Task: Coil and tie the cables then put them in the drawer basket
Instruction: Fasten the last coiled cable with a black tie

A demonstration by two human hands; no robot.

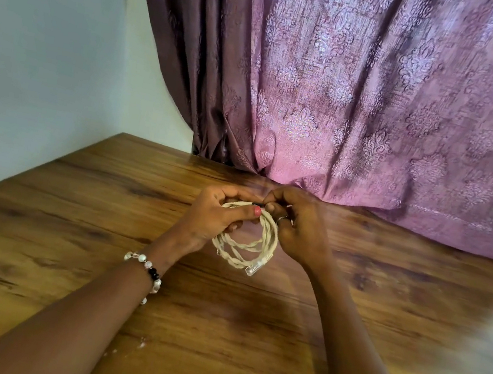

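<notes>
left hand (217, 214) and right hand (294, 225) pinch the coiled cream cable (248, 246) at its top; connectors point toward the viewer; wooden table (62, 253) bare around.

One coiled cream cable (248, 243), with two clear plug ends; two hands, left hand (217, 214) and right hand (294, 225). One beaded bracelet (146, 271); one ring (282, 218); one wooden table (67, 221); one purple curtain (370, 93).
</notes>
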